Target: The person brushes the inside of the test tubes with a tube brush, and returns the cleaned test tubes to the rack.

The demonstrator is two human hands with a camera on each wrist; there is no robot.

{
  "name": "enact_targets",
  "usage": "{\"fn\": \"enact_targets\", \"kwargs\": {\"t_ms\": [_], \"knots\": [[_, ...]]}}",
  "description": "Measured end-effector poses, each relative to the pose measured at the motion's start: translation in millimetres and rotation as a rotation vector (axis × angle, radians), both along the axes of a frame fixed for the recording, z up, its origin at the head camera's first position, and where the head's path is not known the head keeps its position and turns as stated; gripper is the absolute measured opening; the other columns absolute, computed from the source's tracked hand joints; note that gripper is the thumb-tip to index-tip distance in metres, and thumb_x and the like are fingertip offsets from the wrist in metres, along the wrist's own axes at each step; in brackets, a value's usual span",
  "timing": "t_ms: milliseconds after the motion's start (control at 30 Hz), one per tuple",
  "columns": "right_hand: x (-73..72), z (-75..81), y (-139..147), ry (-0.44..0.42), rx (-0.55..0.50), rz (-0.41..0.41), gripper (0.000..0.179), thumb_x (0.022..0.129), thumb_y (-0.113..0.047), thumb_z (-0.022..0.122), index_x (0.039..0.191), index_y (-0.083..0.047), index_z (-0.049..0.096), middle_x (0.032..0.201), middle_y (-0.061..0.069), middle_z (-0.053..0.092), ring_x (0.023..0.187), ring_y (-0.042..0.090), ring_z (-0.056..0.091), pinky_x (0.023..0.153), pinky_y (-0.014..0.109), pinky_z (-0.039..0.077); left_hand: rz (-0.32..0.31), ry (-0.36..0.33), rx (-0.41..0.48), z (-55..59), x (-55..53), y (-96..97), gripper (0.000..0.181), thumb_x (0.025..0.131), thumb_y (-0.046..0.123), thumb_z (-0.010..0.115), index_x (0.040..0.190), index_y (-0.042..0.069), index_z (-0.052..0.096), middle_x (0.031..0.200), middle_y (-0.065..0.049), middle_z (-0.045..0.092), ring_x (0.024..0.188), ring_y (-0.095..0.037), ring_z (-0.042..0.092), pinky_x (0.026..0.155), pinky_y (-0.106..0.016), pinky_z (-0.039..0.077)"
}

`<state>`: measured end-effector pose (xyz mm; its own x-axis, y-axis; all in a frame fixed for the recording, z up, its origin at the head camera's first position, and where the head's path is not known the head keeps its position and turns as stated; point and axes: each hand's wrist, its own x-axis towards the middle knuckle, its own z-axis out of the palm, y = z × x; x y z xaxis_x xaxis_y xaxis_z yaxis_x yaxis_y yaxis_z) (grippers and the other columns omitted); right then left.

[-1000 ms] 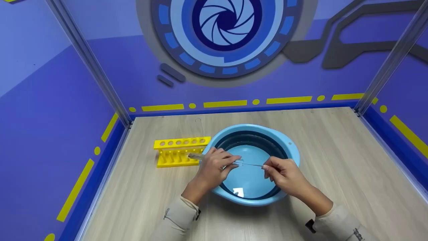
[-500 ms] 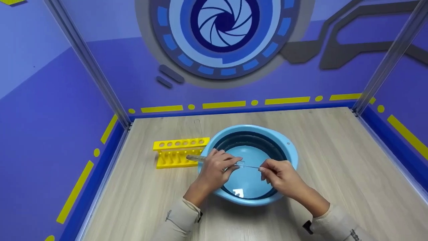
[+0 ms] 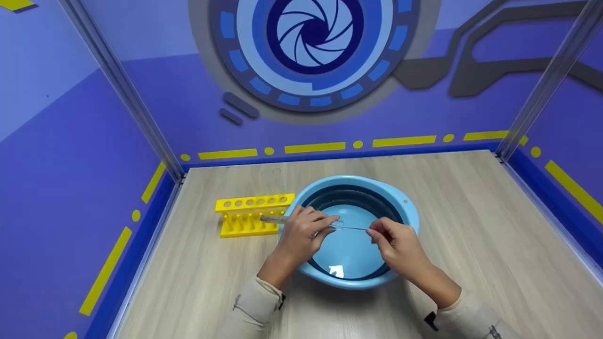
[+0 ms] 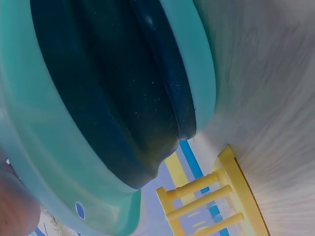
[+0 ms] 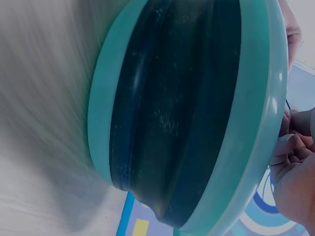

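clear tube (image 3: pixel 339 224) is what we see gripped in the left hand (image 3: pixel 301 233), above the blue basin (image 3: pixel 348 180). we see that the right hand (image 3: pixel 398 242), apart from the left, pinches a thin wire (image 3: pixel 354 229) running to the tube, while the yellow rack (image 3: pixel 248 232) stands beside the basin.

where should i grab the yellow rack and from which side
Probably grip the yellow rack by the left end of its top bar, coming from the left: the narrow bar stands raised over an open gap, and that end is unobstructed, while the blue basin and left hand crowd the right.
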<state>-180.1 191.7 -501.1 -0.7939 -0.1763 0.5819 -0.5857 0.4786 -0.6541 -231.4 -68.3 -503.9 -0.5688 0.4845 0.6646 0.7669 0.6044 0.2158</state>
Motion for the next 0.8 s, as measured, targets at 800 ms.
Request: {"fn": "enact_targets", "kwargs": {"t_ms": [800], "knots": [[-4.1,25.4,10.6,-1.084,-0.438,0.307,0.017,0.107,-0.008,0.053,0.100,-0.003,0.067,0.072,-0.004,0.059,0.060,0.007,0.049,0.051,0.016,0.040,-0.025,0.263,-0.156,5.7,-1.0,-1.5,0.022,0.105,0.029,0.070,0.124,0.028,0.081,0.104,0.012,0.082,0.089,-0.010,0.068,0.085,-0.027,0.048]]}}
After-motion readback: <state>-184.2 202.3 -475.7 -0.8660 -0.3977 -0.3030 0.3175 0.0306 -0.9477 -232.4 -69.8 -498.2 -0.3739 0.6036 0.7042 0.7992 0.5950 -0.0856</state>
